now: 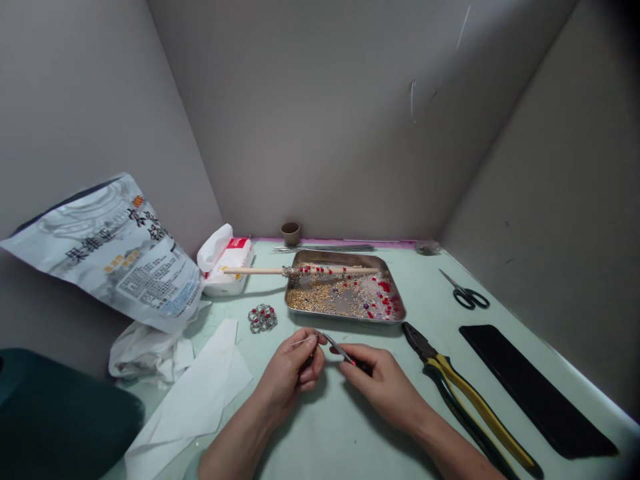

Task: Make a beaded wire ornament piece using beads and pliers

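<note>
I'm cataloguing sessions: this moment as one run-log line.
left hand: pinching thin strand; right hand: holding metal-tipped tool; beads: in tray; wooden stick: over rim

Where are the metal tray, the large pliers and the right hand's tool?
Metal tray (345, 317): head view, near wall.
Large pliers (483, 407): head view, yellow handle.
Slim metal tool (339, 349) in the right hand (384, 380): head view, metal shaft; hand point mid-hand.

A printed pouch is beside a tissue pack; a small cup stands at the back of the desk.
</note>
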A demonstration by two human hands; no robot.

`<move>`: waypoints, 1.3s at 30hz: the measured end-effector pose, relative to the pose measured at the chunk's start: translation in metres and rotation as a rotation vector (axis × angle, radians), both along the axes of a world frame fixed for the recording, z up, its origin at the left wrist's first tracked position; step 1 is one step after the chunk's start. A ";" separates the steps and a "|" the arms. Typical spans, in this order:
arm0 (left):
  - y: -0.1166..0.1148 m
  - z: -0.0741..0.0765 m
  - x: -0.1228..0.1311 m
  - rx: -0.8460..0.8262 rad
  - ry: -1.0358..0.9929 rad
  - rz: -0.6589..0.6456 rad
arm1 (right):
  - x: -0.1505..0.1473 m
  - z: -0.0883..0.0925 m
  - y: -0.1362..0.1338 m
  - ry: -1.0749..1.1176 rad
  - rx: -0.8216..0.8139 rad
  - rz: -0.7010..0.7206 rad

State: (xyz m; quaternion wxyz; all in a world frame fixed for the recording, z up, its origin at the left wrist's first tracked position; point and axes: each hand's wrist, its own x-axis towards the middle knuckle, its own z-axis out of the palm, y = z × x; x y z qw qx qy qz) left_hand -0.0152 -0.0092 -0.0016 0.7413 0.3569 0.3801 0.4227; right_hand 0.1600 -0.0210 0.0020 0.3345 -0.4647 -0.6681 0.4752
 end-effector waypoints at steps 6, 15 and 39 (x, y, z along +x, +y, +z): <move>-0.003 0.004 -0.001 -0.017 -0.018 -0.014 | -0.004 -0.004 -0.003 -0.056 0.068 -0.050; -0.003 0.003 0.001 0.048 0.045 0.020 | -0.009 0.003 -0.008 -0.066 0.067 -0.101; -0.002 -0.010 0.002 0.525 0.862 0.072 | 0.001 0.002 -0.009 -0.626 0.429 -0.063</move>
